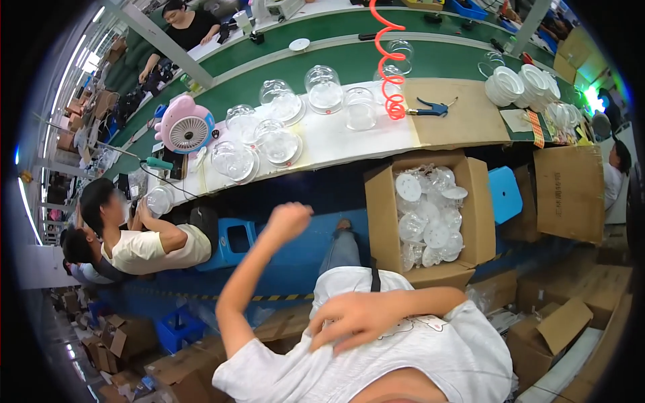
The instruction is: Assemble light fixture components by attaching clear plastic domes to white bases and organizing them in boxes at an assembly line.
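Clear plastic domes (430,221) fill the open cardboard box (478,221) beside the surface (349,138). Left hand (290,218) fisted, empty, raised; right hand (353,321) open on white shirt (443,356). Risk: a swinging fist could knock the box.

The left hand (289,220) is closed in a loose fist, raised in the air and holding nothing. The right hand (353,319) lies with fingers (324,334) spread on the white T-shirt (437,356), touching its chest.

Open gap between raised left hand (289,220) and cardboard box (383,201); clear domes (279,142) crowd bench; blue stool (232,243) blocks left.
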{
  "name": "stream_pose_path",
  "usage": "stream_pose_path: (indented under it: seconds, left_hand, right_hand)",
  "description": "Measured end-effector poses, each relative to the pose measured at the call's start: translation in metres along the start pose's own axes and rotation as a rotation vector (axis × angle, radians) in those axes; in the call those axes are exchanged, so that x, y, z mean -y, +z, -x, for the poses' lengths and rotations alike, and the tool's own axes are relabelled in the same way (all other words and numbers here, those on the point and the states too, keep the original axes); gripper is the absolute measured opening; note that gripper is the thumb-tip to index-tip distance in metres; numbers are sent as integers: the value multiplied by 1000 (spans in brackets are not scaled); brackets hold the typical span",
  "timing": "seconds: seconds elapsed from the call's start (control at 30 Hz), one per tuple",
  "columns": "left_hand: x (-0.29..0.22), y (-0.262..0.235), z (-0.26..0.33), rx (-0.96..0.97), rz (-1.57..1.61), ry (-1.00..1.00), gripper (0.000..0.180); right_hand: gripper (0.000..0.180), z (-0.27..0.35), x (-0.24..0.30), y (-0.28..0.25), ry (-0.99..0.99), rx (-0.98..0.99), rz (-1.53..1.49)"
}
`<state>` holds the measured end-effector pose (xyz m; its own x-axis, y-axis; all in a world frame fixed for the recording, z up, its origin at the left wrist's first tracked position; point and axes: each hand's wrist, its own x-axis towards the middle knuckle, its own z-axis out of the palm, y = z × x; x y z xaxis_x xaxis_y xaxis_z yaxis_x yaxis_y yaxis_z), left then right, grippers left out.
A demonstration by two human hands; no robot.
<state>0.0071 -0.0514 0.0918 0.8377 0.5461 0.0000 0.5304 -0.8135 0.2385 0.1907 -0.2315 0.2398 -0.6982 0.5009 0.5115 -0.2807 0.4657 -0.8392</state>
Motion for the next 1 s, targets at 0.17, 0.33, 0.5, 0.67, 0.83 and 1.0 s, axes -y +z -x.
stream_pose_path:
  seconds: [0.17, 0.33, 0.5, 0.67, 0.83, 1.0]
  left_hand:
    - [79, -224, -66, -646, -245, -183, 18]
    - [74, -367, -87, -590, 375, 671, 47]
    - [48, -323, -85, -483, 1189, 479, 23]
    - [46, -318, -19, -663, 1344, 701, 27]
    - [-17, -283, -31, -972, 1455, 339, 11]
    - [-7, -271, -49, -747, 1360, 784, 40]
  right_hand:
    - [25, 60, -89, -7, 549, -254, -146]
    - [18, 110, -166, 9, 1094, -712, 102]
    - [16, 115, -177, -11, 1279, -835, 54]
    - [18, 101, -183, -32, 1279, -581, 308]
    - [16, 108, -217, -49, 1195, -441, 411]
    - [16, 75, -237, -94, 1093, -389, 423]
